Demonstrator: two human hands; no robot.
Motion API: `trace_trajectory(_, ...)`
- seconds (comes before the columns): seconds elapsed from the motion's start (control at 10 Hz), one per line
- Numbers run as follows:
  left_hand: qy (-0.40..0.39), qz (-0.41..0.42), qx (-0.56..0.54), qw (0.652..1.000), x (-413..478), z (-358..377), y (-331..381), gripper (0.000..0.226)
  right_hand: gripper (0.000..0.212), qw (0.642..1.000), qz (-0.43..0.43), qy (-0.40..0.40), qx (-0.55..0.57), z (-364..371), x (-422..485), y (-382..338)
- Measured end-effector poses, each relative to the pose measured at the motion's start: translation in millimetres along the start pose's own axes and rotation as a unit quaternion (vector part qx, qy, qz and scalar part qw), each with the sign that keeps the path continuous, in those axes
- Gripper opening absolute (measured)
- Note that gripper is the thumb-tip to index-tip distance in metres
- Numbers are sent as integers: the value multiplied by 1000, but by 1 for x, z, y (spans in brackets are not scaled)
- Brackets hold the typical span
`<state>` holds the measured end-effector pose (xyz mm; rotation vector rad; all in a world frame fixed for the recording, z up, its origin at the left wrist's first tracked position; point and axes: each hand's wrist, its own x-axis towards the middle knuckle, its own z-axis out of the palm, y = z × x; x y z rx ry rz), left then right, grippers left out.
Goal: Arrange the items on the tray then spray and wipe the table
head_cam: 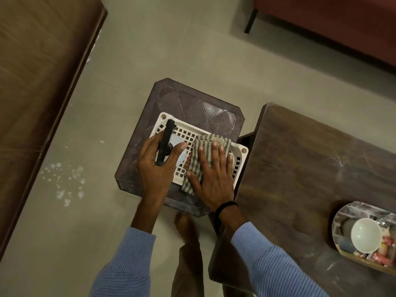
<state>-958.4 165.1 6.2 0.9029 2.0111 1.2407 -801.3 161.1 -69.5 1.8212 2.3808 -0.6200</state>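
Gripping the spray bottle (165, 142) around its neck, your left hand (157, 168) has fingers and thumb curled round it, with the black trigger head pointing away from you over the white basket (241, 161). That hold keeps a finger close to the trigger, so it looks suited to spraying and not only to carrying. Your right hand (211, 174) lies flat on the striped cloth (205, 139), fingers straight and spread, pressing it against the basket. Nothing is pinched yet, so I judge you are pinning the cloth before gathering it up. The basket sits on the small brown stool (192, 103), just beside the wooden table (310, 168). On that table, well apart from both hands, the tray (345, 213) already carries 1 white bowl (364, 234) and some sachets (385, 254), so the arranging seems done. The tabletop shows pale smears, and the tools for the 2 remaining steps are under your hands.
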Motion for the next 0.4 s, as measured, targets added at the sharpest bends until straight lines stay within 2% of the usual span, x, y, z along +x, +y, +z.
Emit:
trace_trajectory(0.3, -9, -29, 36, 999, -7, -12, 6, 64, 76, 999, -2, 7, 49, -15, -4, -7)
trace_trajectory(0.4, 22, -35, 13, 999, -18, -15, 17, 69, 74, 996, 1, 40, 82, -24, -10, -11)
